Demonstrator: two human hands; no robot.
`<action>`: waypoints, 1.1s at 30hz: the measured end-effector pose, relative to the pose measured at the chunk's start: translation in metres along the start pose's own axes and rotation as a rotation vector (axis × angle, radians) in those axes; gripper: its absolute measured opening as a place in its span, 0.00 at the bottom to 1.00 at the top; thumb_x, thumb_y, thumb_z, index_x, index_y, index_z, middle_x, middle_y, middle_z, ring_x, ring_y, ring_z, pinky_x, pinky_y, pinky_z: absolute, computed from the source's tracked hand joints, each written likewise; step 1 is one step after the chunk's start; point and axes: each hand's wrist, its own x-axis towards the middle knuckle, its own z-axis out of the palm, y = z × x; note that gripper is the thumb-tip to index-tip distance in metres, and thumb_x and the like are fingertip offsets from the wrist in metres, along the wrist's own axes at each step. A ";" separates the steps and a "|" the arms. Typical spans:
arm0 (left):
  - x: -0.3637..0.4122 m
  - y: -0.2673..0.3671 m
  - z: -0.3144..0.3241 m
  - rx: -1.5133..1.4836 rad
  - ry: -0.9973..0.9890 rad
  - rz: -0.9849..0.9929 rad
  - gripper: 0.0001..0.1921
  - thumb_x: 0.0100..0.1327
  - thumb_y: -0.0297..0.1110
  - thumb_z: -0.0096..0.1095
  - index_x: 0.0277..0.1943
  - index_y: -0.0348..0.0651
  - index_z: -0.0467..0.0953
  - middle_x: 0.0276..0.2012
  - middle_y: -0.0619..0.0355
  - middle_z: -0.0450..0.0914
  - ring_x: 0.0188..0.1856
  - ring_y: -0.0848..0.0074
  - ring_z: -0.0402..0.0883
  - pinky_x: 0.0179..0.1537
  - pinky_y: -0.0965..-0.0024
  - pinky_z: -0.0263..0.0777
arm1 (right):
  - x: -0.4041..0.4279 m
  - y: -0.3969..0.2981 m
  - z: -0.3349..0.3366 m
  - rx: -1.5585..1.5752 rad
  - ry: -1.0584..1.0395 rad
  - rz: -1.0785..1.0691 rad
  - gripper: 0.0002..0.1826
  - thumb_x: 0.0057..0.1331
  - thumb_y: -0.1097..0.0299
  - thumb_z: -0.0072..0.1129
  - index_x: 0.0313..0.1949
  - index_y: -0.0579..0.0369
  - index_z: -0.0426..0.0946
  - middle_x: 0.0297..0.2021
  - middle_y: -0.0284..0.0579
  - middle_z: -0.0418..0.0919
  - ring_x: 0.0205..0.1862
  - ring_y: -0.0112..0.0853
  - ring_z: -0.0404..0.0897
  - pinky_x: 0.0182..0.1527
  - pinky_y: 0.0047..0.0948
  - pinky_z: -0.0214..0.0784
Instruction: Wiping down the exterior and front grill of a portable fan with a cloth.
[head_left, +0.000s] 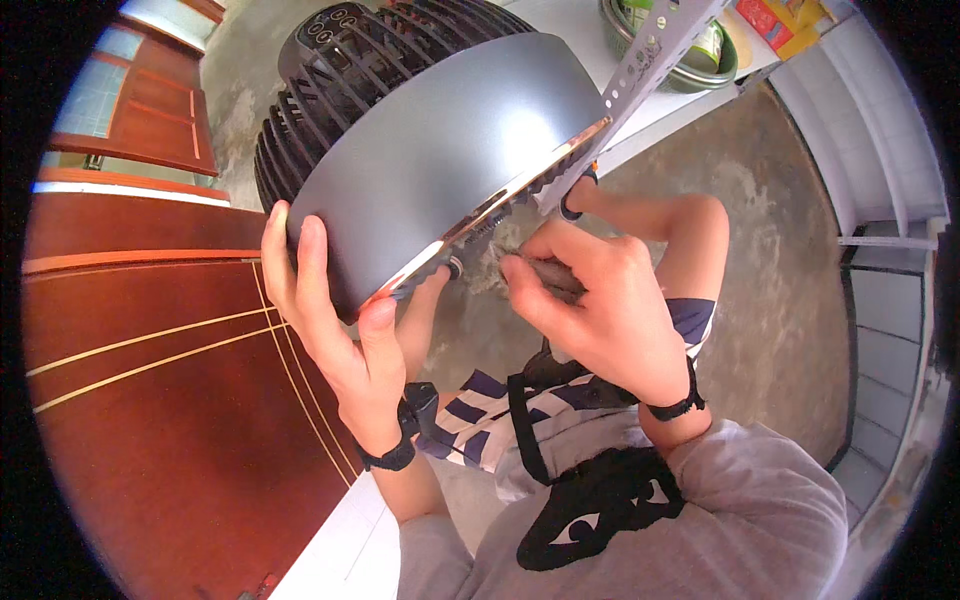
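Note:
A fan-like appliance (450, 157) hangs tilted before me, with a smooth dark-grey housing, a black slatted back and a shiny copper-coloured front rim. Round marked buttons sit on its black control panel (330, 26). My left hand (337, 330) grips the housing's lower left end, fingers along the side and thumb at the rim. Close to the front face but apart from it, my right hand (600, 300) is curled, thumb and forefinger near each other. A grey-brown patch shows between them; I cannot tell whether it is a held thing or shaded fingers. The front face is mostly hidden.
A perforated grey metal upright (645, 60) slants past the housing's right end. Green baskets (697, 79) with packages stand on a white surface (637, 127) behind it. Reddish-brown wooden panelling (150, 450) lies at left, and my bare legs (694, 240) are below over the concrete floor (765, 322).

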 end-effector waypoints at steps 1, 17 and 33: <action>-0.001 0.002 0.001 -0.027 0.020 0.000 0.32 0.72 0.54 0.53 0.69 0.39 0.65 0.70 0.38 0.61 0.70 0.47 0.61 0.69 0.47 0.51 | 0.000 -0.003 -0.001 0.002 0.001 0.006 0.11 0.63 0.66 0.64 0.28 0.59 0.75 0.16 0.50 0.76 0.19 0.48 0.79 0.22 0.42 0.71; 0.005 -0.002 -0.006 0.079 -0.047 0.022 0.36 0.74 0.60 0.45 0.71 0.38 0.62 0.72 0.41 0.59 0.73 0.53 0.59 0.71 0.52 0.52 | 0.016 -0.019 -0.010 -0.323 0.009 -0.091 0.08 0.59 0.73 0.67 0.29 0.58 0.75 0.18 0.47 0.78 0.20 0.40 0.80 0.22 0.32 0.69; -0.004 0.000 -0.007 0.065 -0.055 0.004 0.37 0.72 0.62 0.47 0.71 0.39 0.63 0.73 0.43 0.58 0.74 0.53 0.58 0.71 0.52 0.51 | 0.005 -0.020 0.013 -0.136 0.196 -0.163 0.10 0.59 0.73 0.70 0.29 0.58 0.74 0.17 0.42 0.75 0.15 0.34 0.75 0.20 0.30 0.64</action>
